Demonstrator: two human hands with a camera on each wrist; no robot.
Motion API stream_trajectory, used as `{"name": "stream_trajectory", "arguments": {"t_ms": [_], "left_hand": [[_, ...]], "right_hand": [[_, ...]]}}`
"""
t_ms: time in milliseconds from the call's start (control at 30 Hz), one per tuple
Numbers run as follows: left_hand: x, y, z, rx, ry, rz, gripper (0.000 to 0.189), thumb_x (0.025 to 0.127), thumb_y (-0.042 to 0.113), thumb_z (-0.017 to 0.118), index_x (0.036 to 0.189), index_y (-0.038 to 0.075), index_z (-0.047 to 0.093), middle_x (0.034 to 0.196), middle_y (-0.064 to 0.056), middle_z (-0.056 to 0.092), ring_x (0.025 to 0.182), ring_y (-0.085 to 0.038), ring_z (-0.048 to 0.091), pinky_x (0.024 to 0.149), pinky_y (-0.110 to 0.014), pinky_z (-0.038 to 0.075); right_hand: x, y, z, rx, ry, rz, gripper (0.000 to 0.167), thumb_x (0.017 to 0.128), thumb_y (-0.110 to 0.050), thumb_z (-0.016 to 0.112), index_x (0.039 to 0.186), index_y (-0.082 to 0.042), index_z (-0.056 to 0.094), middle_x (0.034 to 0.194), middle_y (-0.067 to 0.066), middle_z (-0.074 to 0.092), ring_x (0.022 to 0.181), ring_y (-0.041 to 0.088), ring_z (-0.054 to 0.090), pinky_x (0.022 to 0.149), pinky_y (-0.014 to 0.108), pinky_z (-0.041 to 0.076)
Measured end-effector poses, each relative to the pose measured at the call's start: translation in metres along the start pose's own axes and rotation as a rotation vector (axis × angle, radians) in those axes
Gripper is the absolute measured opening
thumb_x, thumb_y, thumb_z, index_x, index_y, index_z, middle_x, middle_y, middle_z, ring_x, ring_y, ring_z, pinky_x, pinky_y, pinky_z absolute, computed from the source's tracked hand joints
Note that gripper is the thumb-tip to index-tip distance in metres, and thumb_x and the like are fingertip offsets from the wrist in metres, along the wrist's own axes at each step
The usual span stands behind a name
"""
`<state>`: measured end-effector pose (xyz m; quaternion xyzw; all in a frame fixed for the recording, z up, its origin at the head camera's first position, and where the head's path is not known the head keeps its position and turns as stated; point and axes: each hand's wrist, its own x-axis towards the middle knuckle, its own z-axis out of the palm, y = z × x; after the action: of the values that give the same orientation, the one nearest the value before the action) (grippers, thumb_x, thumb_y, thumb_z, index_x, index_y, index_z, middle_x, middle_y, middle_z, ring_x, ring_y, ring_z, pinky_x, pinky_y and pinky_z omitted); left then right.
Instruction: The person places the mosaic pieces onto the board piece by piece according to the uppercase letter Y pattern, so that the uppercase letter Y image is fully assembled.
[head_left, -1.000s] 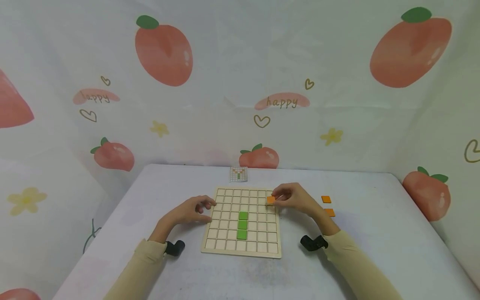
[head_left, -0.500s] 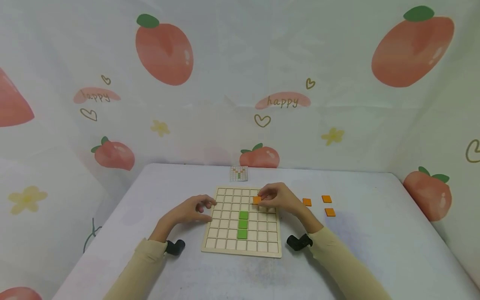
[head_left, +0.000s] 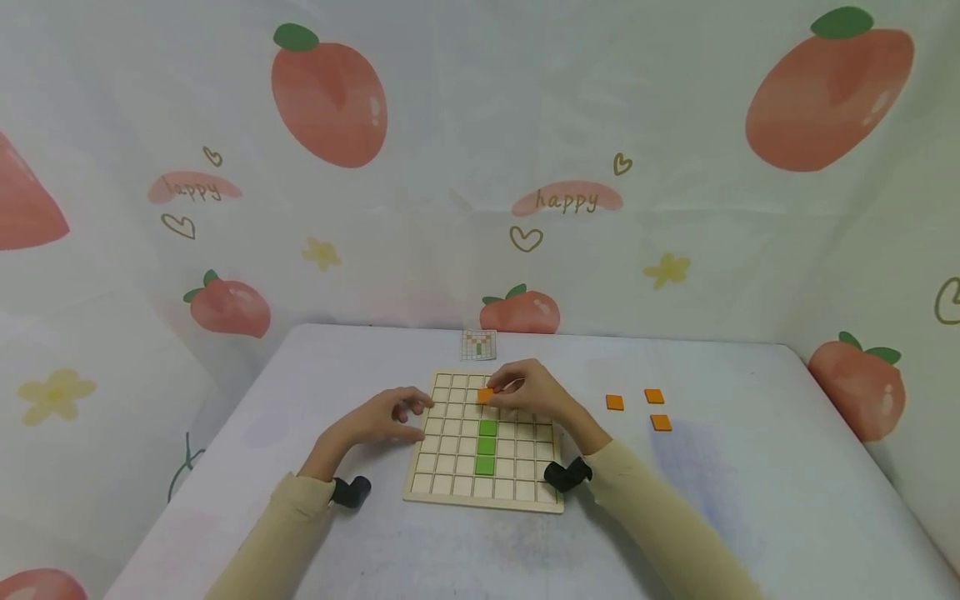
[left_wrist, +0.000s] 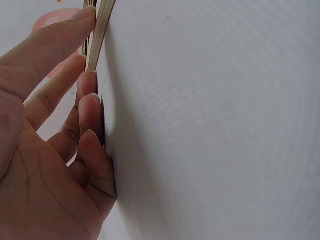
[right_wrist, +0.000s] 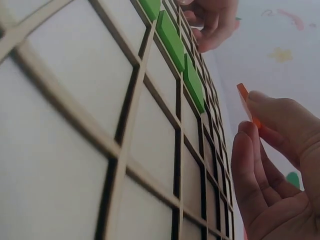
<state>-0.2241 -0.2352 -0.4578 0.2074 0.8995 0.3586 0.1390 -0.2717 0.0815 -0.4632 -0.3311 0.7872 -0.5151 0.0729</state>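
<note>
A wooden grid board (head_left: 483, 505) lies on the table, with a column of green square tiles (head_left: 487, 447) set in its middle cells. My right hand (head_left: 534, 390) pinches an orange square tile (head_left: 485, 396) between thumb and fingers. In the right wrist view that orange tile (right_wrist: 247, 104) is held apart from the board surface. My left hand (head_left: 384, 417) rests at the board's left edge. Its thumb and a fingertip touch the rim (left_wrist: 101, 32) in the left wrist view, while its other fingers are loosely bent.
Orange tiles (head_left: 615, 402) lie loose on the table right of the board, three in all. A small card (head_left: 478, 345) with a printed grid pattern lies behind the board. A fruit-patterned cloth (head_left: 420, 250) hangs behind the white table (head_left: 712, 500).
My right hand has carried the orange tile leftward across the board's upper rows, from its right edge toward the middle. The left hand stays at the board's edge.
</note>
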Motion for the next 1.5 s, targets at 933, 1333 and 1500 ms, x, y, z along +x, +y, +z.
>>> {"name": "stream_trajectory", "arguments": {"t_ms": [933,1333,1500], "left_hand": [[0.0,0.0,0.001,0.013,-0.01,-0.005,0.046,0.085,0.019,0.084,0.126,0.011,0.065,0.106,0.0,0.059,0.089,-0.02,0.053,0.079,-0.038,0.046],[0.001,-0.001,-0.001,0.013,-0.01,-0.007,0.046,0.085,0.019,0.084,0.127,0.011,0.065,0.107,-0.001,0.059,0.09,-0.021,0.053,0.079,-0.039,0.046],[0.0,-0.001,-0.001,0.012,-0.009,-0.009,0.046,0.085,0.019,0.084,0.127,0.011,0.065,0.107,-0.001,0.059,0.091,-0.021,0.054,0.08,-0.039,0.046]], "right_hand": [[0.034,-0.013,0.039,-0.032,0.07,0.111,0.021,0.083,-0.009,0.086,0.098,0.0,0.076,0.092,0.008,0.072,0.082,0.016,0.065,0.078,0.033,0.053],[0.038,-0.015,0.044,-0.078,0.068,0.164,0.018,0.083,-0.009,0.086,0.096,-0.001,0.076,0.089,0.004,0.072,0.08,0.012,0.063,0.077,0.032,0.051],[0.039,-0.016,0.045,-0.088,0.066,0.18,0.018,0.083,-0.01,0.086,0.095,-0.002,0.076,0.087,0.001,0.071,0.08,0.012,0.062,0.078,0.032,0.051]]}}
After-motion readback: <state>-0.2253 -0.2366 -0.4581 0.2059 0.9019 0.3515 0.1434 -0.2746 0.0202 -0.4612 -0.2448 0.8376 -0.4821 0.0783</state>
